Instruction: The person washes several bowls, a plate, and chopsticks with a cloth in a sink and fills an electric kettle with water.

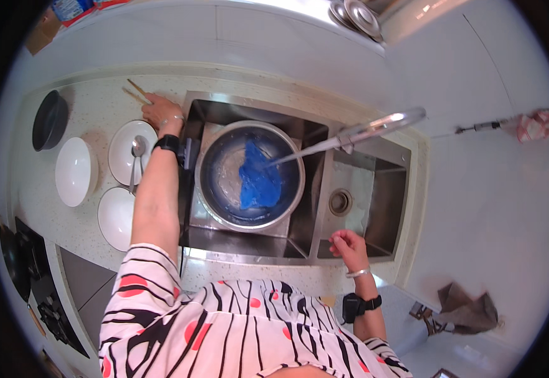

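My left hand [161, 111] is at the back of the counter, left of the sink, with its fingers on a pair of wooden chopsticks [137, 89] that point to the back left. In the left sink basin [298, 236] stands a round metal bowl [251, 226] of water. A wet blue cloth [259, 182] lies in that bowl, and water from the metal faucet [378, 124] streams onto it. Over the front of the right sink basin [388, 198], my right hand [350, 248] hovers with curled fingers and nothing visible in them.
White dishes [125, 141] [116, 219] sit left of the sink, the rear one holding metal spoons [137, 147]. Beyond them stand a white bowl [75, 172] and a dark bowl [50, 120]. A gas stove [52, 312] with a wok [14, 264] is at far left.
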